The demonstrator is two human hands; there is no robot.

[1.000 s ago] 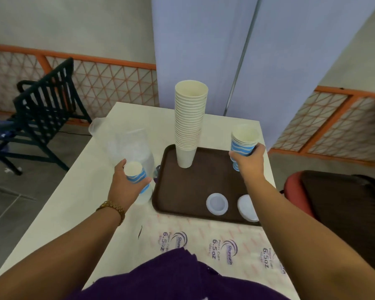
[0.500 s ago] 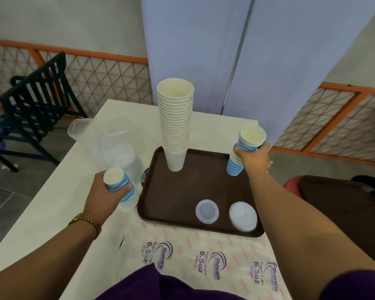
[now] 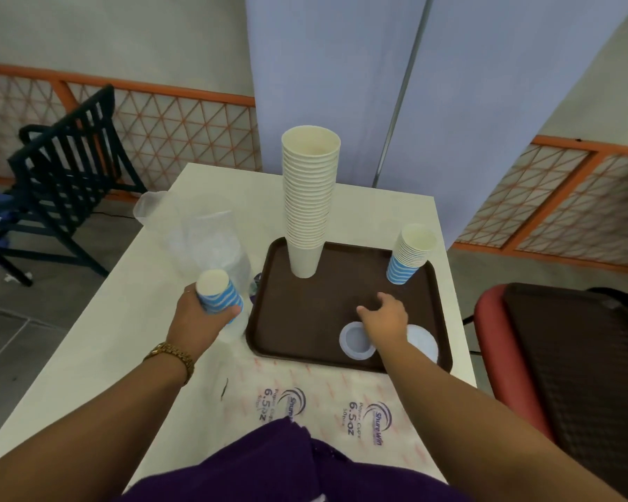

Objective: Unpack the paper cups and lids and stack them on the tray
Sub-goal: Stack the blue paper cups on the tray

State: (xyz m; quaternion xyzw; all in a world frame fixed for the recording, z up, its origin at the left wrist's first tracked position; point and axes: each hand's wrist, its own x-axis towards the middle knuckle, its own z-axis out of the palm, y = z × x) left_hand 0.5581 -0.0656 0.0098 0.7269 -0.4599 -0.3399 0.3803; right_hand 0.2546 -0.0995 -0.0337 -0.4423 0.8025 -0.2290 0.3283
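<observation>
Two cup stacks already stand on the tray [image 3: 265, 320]: a tall plain stack [image 3: 309, 201] at the back and a short striped stack [image 3: 410, 253] in the far right corner. Two lids [image 3: 356, 340] lie flat along the near edge. The left hand [image 3: 200, 317], off the tray's left side, grips more striped cups [image 3: 218, 295], its fingers curled round them. The right hand [image 3: 387, 318] hovers over the tray with loose fingers, holding nothing. Left to do, I judge: add the held cups to the striped stack and empty the clear bag [image 3: 203, 240], whose contents are unclear. The printed wrapper [image 3: 327, 407] lies flat by the near edge.
</observation>
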